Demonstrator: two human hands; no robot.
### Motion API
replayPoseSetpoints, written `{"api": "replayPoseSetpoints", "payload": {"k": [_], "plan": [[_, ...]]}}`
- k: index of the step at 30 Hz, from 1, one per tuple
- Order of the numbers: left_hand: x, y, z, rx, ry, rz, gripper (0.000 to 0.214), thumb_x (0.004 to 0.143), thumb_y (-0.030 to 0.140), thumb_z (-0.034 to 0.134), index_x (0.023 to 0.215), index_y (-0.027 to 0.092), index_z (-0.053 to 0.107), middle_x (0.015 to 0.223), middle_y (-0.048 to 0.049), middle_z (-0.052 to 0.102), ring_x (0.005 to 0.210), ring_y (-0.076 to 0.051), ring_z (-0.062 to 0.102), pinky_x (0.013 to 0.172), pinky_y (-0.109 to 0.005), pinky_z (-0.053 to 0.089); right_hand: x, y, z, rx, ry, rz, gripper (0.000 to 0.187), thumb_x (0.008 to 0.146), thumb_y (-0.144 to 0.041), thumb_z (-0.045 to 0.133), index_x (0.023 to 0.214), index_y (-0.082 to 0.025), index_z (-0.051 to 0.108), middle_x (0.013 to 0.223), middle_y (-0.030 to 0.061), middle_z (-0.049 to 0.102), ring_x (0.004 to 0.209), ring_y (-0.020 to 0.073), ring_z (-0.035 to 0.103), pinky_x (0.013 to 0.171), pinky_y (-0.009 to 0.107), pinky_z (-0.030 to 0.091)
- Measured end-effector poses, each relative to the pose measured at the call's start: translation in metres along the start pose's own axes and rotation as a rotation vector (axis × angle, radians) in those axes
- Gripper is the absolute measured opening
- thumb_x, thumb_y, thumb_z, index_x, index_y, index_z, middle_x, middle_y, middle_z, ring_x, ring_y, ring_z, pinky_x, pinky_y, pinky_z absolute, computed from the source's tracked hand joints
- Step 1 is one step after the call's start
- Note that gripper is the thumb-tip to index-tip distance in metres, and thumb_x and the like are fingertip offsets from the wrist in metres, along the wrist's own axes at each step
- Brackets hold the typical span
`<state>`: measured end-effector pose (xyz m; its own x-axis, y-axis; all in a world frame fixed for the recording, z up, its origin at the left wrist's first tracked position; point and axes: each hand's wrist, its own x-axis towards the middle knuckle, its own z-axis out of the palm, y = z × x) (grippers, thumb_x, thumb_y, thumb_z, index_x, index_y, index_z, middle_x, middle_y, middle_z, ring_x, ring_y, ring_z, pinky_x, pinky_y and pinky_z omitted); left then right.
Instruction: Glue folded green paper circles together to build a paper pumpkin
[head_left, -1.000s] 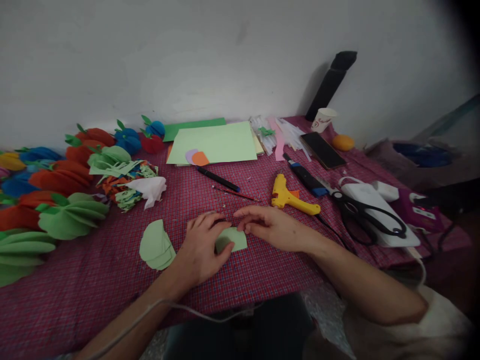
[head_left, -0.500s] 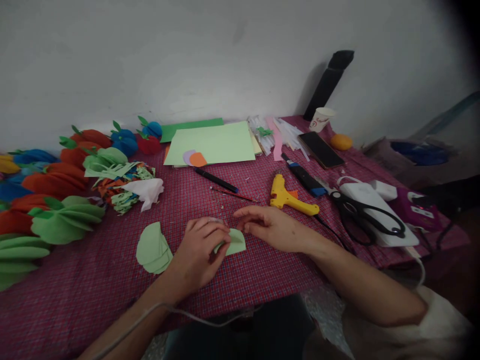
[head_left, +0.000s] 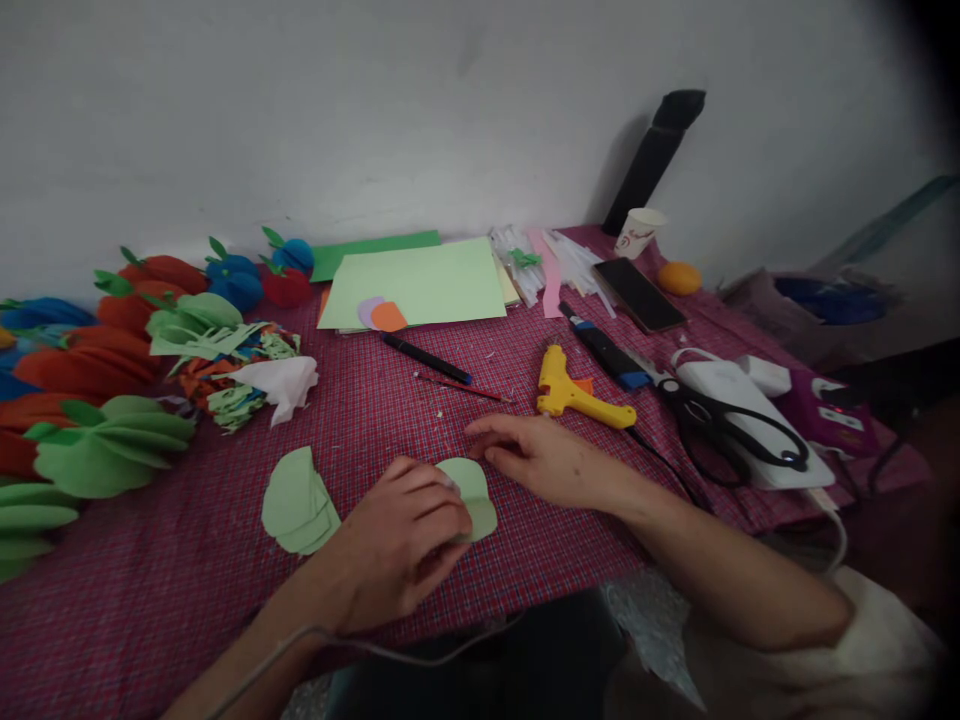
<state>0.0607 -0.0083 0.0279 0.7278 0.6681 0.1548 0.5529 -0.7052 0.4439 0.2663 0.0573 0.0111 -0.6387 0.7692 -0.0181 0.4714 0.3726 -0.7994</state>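
A light green paper circle (head_left: 480, 512) with a crease across it lies on the checked cloth, partly hidden under my left hand (head_left: 412, 530). My left fingers curl together over its left part, and the thumb is bent below them. Just right of the circle hovers my right hand (head_left: 544, 460), its thumb and forefinger apart and nothing between them. To the left of my left hand rests a fanned stack of folded light green paper pieces (head_left: 296, 505).
Beyond my hands lie a red pencil (head_left: 465, 388), a dark pen (head_left: 426, 358) and light green sheets (head_left: 420, 285). A yellow glue gun (head_left: 581, 395), a utility knife (head_left: 607, 350) and black scissors (head_left: 720, 430) lie to the right. Paper pumpkins (head_left: 112, 445) crowd the left.
The paper circle has spread from its folded shape, showing both sides of its crease. My left hand has shifted slightly right and nearer to me. My right hand has barely moved.
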Motion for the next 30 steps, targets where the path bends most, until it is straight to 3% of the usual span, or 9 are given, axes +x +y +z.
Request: {"api": "replayPoseSetpoints", "payload": {"k": [12, 20, 30], "plan": [[-0.001, -0.006, 0.003, 0.068, -0.018, -0.006, 0.017, 0.075, 0.015, 0.056, 0.092, 0.021, 0.055, 0.09, -0.0026, 0.064, 0.094, -0.02, 0.052, 0.082, -0.037, 0.034, -0.002, -0.003, 0.0, 0.116, -0.035, 0.009, 0.032, 0.085, -0.015, 0.046, 0.116, -0.02, 0.055, 0.099, 0.0027, 0.069, 0.09, 0.0142, 0.063, 0.081, 0.03, 0.048], [-0.002, -0.009, 0.005, 0.228, 0.091, -0.085, 0.013, 0.082, 0.022, 0.052, 0.093, 0.022, 0.057, 0.121, -0.0035, 0.057, 0.113, -0.026, 0.042, 0.089, -0.044, 0.032, -0.002, -0.004, -0.001, 0.234, -0.058, -0.001, 0.03, 0.085, -0.014, 0.047, 0.113, -0.021, 0.055, 0.097, 0.0014, 0.069, 0.088, 0.0134, 0.064, 0.079, 0.028, 0.049], [-0.003, -0.012, 0.005, 0.173, 0.079, -0.065, 0.007, 0.081, 0.016, 0.052, 0.086, 0.021, 0.055, 0.105, 0.0004, 0.063, 0.104, -0.021, 0.047, 0.087, -0.04, 0.032, 0.0, 0.0, -0.001, 0.082, 0.005, 0.019, 0.029, 0.084, -0.016, 0.048, 0.111, -0.021, 0.059, 0.093, 0.0013, 0.069, 0.082, 0.0139, 0.063, 0.073, 0.027, 0.048]]}}
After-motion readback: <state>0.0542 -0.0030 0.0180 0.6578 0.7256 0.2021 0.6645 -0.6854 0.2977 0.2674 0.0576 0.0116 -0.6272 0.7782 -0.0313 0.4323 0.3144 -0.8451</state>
